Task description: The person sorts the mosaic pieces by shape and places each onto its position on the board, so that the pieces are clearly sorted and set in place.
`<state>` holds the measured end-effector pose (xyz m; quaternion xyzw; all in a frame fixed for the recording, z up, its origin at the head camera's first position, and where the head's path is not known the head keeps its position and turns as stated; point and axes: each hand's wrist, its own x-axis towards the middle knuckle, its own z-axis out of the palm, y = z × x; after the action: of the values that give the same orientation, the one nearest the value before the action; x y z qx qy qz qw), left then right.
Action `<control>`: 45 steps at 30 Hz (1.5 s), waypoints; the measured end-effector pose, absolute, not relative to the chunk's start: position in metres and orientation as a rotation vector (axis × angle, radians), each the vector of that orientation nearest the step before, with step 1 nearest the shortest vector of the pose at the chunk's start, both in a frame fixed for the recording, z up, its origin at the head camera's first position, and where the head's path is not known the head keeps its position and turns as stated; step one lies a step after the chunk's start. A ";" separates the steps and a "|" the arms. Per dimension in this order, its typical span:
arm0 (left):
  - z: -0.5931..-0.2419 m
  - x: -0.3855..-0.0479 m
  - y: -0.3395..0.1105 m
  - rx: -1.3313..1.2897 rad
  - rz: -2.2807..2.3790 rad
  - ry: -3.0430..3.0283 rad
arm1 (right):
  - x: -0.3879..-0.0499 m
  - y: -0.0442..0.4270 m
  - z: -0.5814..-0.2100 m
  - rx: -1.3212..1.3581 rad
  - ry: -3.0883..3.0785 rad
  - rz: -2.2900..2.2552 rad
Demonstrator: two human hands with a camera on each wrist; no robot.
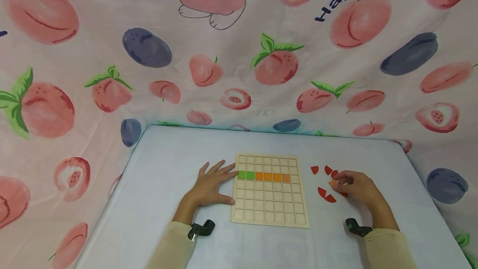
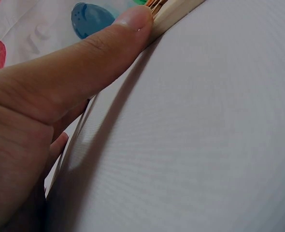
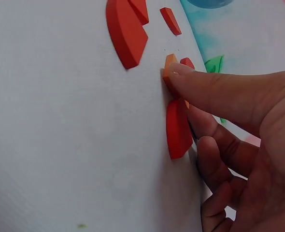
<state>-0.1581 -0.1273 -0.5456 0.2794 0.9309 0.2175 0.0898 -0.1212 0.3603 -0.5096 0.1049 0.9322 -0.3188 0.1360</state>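
Observation:
A wooden grid board (image 1: pixel 269 211) lies flat on the table, with a row of green tiles (image 1: pixel 246 175) and orange tiles (image 1: pixel 268 177) in its third row from the far edge. My left hand (image 1: pixel 209 188) is spread at the board's left side, thumb and fingertips at its edge. In the left wrist view the thumb (image 2: pixel 94 53) touches the wooden edge. To the board's right, my right hand (image 1: pixel 358 187) pinches a small orange tile (image 3: pixel 170 62) between thumb and fingers, low over the table. Several red wedge-shaped pieces (image 1: pixel 321 192) lie around it, one partly under the hand.
The white-covered table (image 1: pixel 171 148) extends on both sides of the board. A fruit-printed cloth (image 1: pixel 231 65) hangs behind it and along the sides. Each wrist wears a black camera (image 1: pixel 203 228) on a strap.

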 end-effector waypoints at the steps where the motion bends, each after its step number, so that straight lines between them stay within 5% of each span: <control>1: -0.546 -0.158 -0.127 0.830 0.645 2.768 | -0.121 0.360 -0.510 0.304 2.702 -0.924; 45: -0.550 -0.159 -0.128 0.848 0.650 2.779 | -0.133 0.305 -0.513 0.241 2.599 -1.366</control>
<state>-0.1592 -0.1279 -0.5499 0.2838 0.9302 0.2177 0.0821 -0.1335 0.3047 -0.5127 0.0815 0.8780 -0.4615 0.0975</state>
